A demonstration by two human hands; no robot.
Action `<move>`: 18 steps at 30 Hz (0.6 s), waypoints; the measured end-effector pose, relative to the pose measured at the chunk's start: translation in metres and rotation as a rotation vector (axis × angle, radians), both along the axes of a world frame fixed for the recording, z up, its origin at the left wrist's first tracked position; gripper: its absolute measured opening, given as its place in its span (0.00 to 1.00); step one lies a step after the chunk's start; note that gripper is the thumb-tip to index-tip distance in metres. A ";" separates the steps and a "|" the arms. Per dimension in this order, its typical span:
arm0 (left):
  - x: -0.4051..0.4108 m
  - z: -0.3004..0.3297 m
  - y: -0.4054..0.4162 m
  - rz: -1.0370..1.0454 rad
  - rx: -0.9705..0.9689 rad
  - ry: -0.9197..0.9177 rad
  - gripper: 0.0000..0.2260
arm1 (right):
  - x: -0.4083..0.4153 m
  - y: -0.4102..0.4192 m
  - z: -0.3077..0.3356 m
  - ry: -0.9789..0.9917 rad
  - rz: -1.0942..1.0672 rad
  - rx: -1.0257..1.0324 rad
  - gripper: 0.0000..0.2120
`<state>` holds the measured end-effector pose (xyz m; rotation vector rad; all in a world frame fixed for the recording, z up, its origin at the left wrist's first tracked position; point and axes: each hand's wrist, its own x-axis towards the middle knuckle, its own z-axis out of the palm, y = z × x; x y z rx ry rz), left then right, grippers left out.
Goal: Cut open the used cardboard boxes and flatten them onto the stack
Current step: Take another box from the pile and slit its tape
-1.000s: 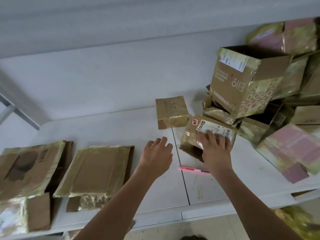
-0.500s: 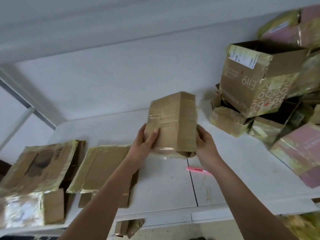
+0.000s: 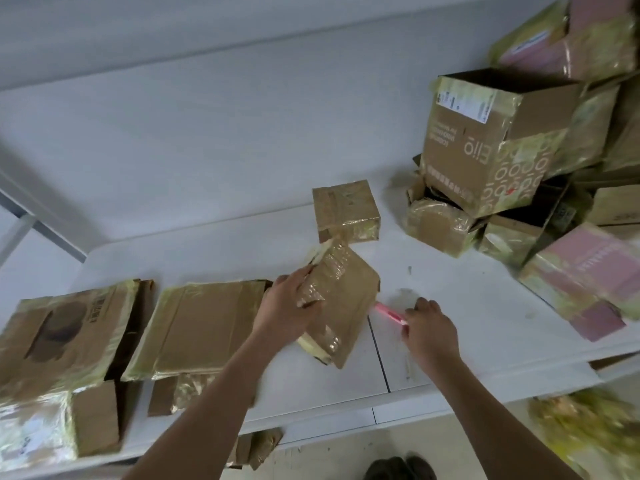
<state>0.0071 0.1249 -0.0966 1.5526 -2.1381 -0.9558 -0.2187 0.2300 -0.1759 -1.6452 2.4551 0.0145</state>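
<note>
The left hand (image 3: 289, 306) grasps a small brown cardboard box wrapped in glossy clear tape (image 3: 341, 303), fingers curled over its upper left edge and holding it tilted on one corner against the white table (image 3: 467, 306). Just to the right of that grip, the right hand (image 3: 429, 332) closes its fingertips on the near end of a slim pink utility cutter (image 3: 388, 314) lying on the tabletop; the cutter's far end sits beside the box's lower right edge.

The box looks light and mostly hollow, stiff along its folds but easily dented on the faces. The tape is slick, so a hold across a bare cardboard edge or corner should be surer than on the shiny bands.

To the left of the grip lie flattened brown cardboard sheets (image 3: 204, 327) forming the stack. Beyond the held box stands a smaller taped cube box (image 3: 344, 209), and far right is a heap of uncut boxes (image 3: 485, 140).
</note>
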 end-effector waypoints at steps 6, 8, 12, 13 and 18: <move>-0.016 -0.009 0.013 -0.243 -0.334 -0.275 0.31 | -0.041 0.016 0.028 -0.150 -0.308 -0.166 0.06; -0.020 -0.008 0.013 -0.390 -0.397 -0.267 0.31 | -0.057 0.015 0.037 -0.239 -0.346 -0.375 0.03; -0.037 -0.012 0.027 -0.576 -0.344 -0.271 0.32 | -0.068 -0.008 0.064 -0.535 -0.207 -0.815 0.08; -0.041 -0.014 0.031 -0.577 -0.349 -0.287 0.32 | -0.067 -0.015 0.070 -0.591 -0.142 -0.834 0.04; -0.048 -0.016 0.043 -0.360 -0.481 -0.322 0.27 | -0.058 -0.036 0.080 -0.788 0.209 -0.485 0.17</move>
